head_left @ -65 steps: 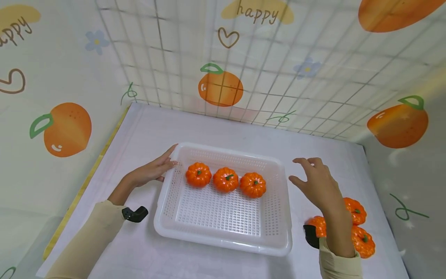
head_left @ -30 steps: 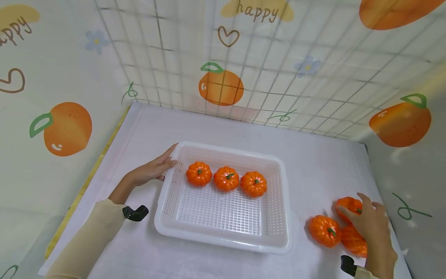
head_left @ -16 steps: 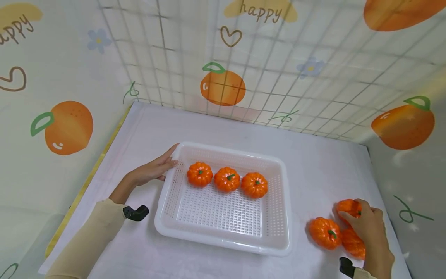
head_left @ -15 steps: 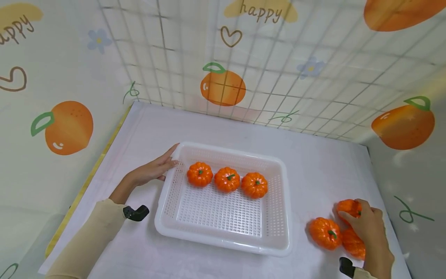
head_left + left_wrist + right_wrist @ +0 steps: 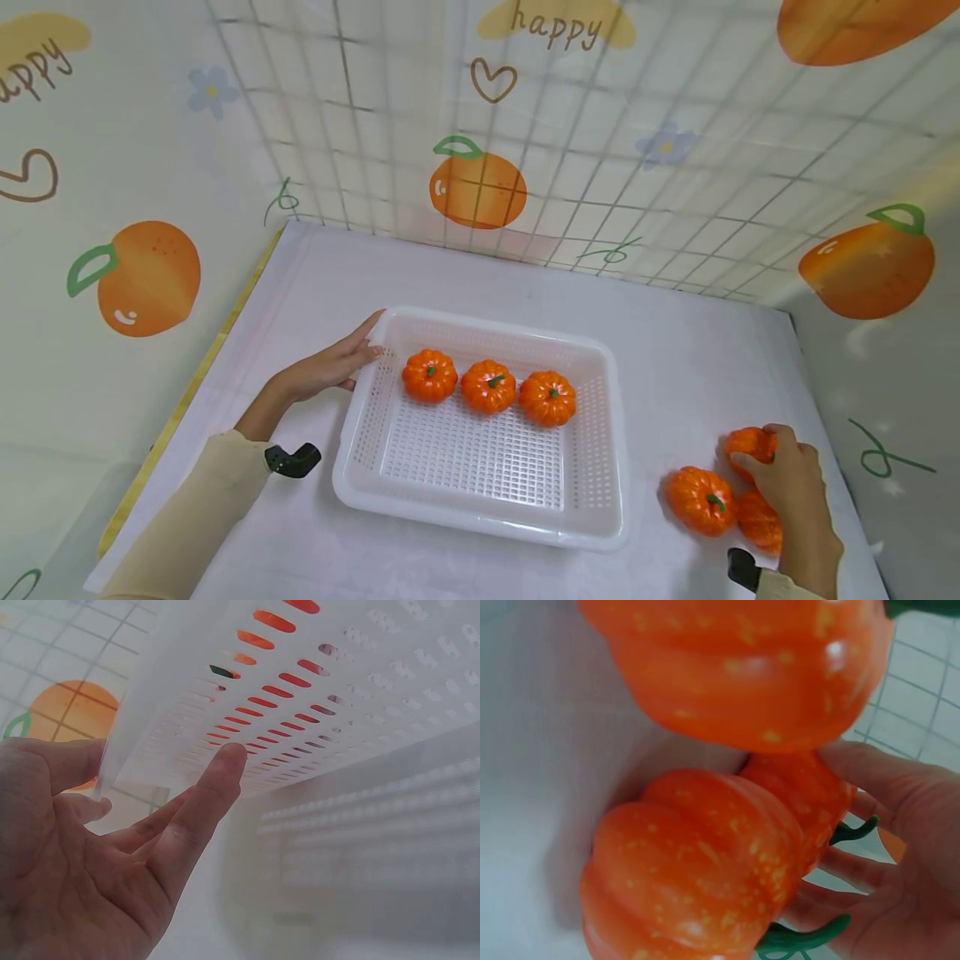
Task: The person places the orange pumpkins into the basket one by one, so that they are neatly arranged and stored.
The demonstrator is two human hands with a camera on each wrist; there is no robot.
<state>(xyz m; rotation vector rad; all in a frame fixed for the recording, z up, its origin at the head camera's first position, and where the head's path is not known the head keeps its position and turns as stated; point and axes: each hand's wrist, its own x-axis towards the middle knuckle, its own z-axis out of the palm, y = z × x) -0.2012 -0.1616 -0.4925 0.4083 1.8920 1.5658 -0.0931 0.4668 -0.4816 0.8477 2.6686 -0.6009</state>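
Observation:
A white perforated plastic basket (image 5: 480, 525) stands mid-table with three small orange pumpkins in a row inside, the middle pumpkin (image 5: 488, 387) among them. My left hand (image 5: 322, 371) holds the basket's left rim near the far corner, one finger over the rim and others against the outer wall (image 5: 360, 712). On the right, my right hand (image 5: 798, 492) grips the rearmost loose pumpkin (image 5: 750, 450), its thumb and fingers around the sides. Beside it lie a left pumpkin (image 5: 701, 500) and a front pumpkin (image 5: 761, 521), partly hidden by the hand. Green stems (image 5: 810, 936) show in the right wrist view.
A white cloth covers the table (image 5: 480, 275), with a yellow strip (image 5: 187, 400) along its left edge. Behind rises a wire grid (image 5: 585, 150) under a printed sheet, and a sheet-covered wall (image 5: 885, 400) stands close past the loose pumpkins.
My right hand has moved from beside the basket's right rim to the loose pumpkins, and its fingers have closed around the rearmost one. The left hand and basket have stayed put.

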